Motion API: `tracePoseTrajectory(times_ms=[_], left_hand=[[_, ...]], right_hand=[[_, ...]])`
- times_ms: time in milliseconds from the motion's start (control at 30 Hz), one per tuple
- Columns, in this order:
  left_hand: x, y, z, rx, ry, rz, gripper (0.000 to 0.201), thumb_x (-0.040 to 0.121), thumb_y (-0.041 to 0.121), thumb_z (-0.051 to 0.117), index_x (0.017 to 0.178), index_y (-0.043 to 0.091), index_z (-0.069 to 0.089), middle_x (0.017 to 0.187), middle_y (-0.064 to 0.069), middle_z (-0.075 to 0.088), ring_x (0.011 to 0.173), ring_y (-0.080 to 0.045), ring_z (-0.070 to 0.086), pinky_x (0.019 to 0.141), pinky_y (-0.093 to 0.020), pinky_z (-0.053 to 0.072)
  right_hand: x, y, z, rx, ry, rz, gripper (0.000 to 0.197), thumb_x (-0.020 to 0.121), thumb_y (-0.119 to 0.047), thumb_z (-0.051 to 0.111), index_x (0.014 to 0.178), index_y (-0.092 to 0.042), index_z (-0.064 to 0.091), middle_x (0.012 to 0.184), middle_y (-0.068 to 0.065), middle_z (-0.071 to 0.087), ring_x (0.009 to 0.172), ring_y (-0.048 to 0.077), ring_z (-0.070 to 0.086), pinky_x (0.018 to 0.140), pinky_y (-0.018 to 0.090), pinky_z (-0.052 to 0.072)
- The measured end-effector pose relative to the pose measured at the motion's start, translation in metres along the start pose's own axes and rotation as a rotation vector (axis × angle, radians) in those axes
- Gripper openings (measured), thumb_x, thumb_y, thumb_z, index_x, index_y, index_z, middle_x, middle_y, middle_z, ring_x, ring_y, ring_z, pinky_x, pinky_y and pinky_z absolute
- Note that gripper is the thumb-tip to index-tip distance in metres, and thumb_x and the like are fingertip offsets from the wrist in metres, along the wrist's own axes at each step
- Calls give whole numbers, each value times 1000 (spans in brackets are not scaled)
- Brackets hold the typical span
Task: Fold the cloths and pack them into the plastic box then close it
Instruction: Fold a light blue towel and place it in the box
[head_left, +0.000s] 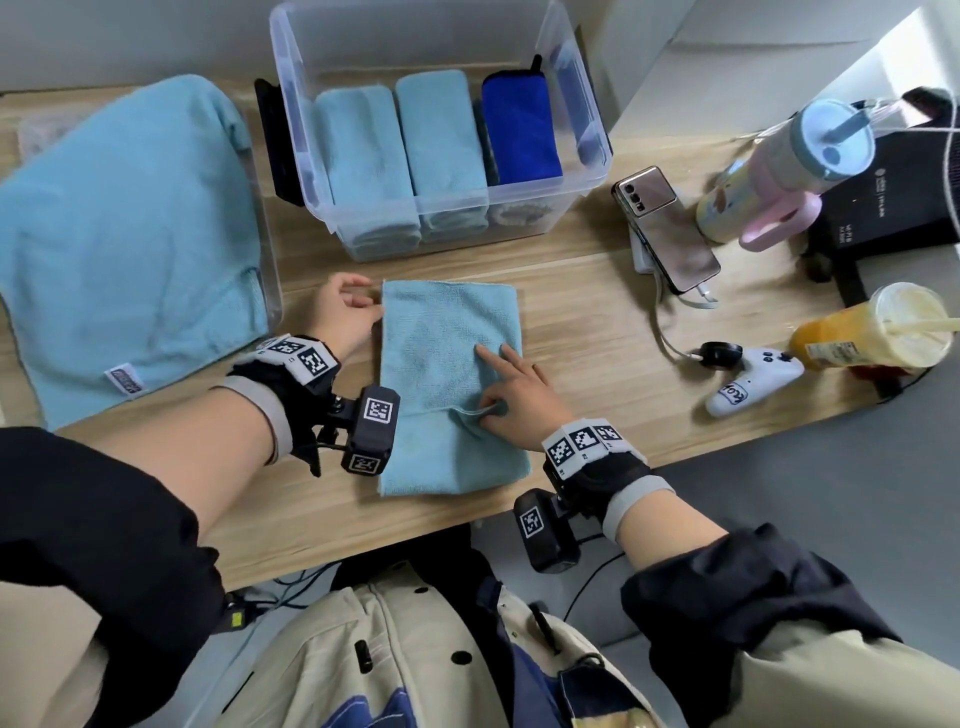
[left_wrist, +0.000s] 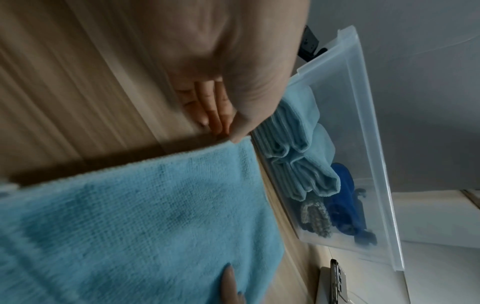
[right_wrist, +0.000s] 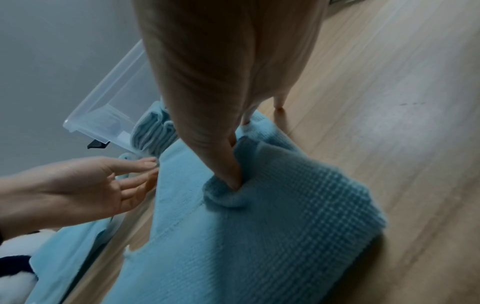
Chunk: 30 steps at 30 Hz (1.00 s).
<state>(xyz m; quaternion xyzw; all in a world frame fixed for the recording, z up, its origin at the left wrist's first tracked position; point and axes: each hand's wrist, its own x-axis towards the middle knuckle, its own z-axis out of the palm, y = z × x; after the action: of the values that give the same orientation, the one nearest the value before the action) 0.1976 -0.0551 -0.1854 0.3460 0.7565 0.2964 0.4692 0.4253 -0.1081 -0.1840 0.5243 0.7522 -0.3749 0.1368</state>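
A light blue cloth (head_left: 449, 384) lies folded into a long strip on the wooden table (head_left: 597, 343), its near end reaching almost to the table's front edge and its far end stopping short of the plastic box (head_left: 550, 57). Bare wood shows between the cloth's far edge and the box, and a wider bare stretch runs along the cloth's right side toward the phone (head_left: 670, 228).

The left hand (head_left: 345, 312) sits at the cloth's far left corner with relaxed, loosely spread fingers; the thumb tip touches the cloth's edge, gripping nothing. The right hand (head_left: 511, 397) rests on the cloth near its right edge: the index finger lies straight on the fabric while the thumb is tucked under a raised fold, bunching a small loop of fabric about midway along the strip.

The cloth has a fine waffle texture with a stitched hem and a crosswise crease where the upper layer ends.

The box stands open at the far side of the table, holding two rolled light blue cloths and a dark blue one side by side. A larger light blue cloth (head_left: 124, 228) lies draped to the left, overhanging the table's left front edge.
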Motion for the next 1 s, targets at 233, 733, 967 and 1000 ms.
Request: tracePoseTrajectory(times_ms=[233, 733, 967, 1000], left_hand=[[-37, -17, -9, 199, -372, -6, 5, 88, 14, 61, 87, 9, 62, 76, -5, 63, 61, -6, 58, 60, -17, 48], [-61, -46, -18, 302, -450, 2, 14, 77, 17, 74, 84, 9, 66, 75, -3, 61, 73, -15, 53, 66, -20, 40], [-68, -56, -13, 199, -379, -118, 13, 87, 18, 64, 77, 10, 61, 72, -4, 54, 63, -10, 48, 49, -14, 44], [-68, -58, -13, 198, -375, -127, 12, 87, 17, 64, 81, 8, 62, 73, -4, 55, 63, -9, 48, 49, -13, 44]], right_hand=[[16, -2, -10, 16, 34, 26, 18, 87, -30, 58, 98, -23, 70, 157, -12, 13, 147, 14, 3, 118, 44, 6], [-25, 16, 4, 430, 194, 156, 17, 86, -23, 64, 79, -7, 62, 59, -2, 50, 55, 7, 42, 51, 20, 30], [-21, 20, 18, 531, 203, 264, 31, 90, -24, 59, 73, 2, 57, 68, 17, 57, 66, 24, 51, 59, 32, 36], [-21, 20, 18, 518, 195, 268, 29, 89, -23, 60, 71, -1, 56, 64, 11, 53, 66, 22, 48, 57, 31, 33]])
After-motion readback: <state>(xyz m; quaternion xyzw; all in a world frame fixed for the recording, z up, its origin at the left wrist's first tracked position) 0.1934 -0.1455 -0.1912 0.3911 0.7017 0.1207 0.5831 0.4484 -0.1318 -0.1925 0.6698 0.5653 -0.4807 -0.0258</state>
